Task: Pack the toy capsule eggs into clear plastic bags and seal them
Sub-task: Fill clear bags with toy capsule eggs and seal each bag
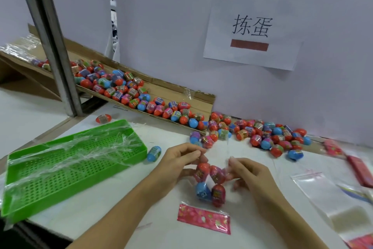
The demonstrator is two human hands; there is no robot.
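A clear plastic bag (pixel 216 154) stands upright between my hands at the table's middle. Inside it sit several capsule eggs (pixel 210 183), red ones above, a blue and a red one below. A pink printed strip (pixel 203 218) lies flat at the bag's lower end. My left hand (pixel 179 162) pinches the bag's upper left edge. My right hand (pixel 249 174) pinches its upper right edge. Loose eggs (pixel 268 133) lie piled along the wall behind.
A sloping cardboard chute (pixel 141 85) holds many more eggs at the back left. A green perforated tray (pixel 66 164) covered with crumpled film stands at the left, a blue egg (pixel 153 153) beside it. Empty bags (pixel 331 198) and red packets (pixel 361 170) lie at the right.
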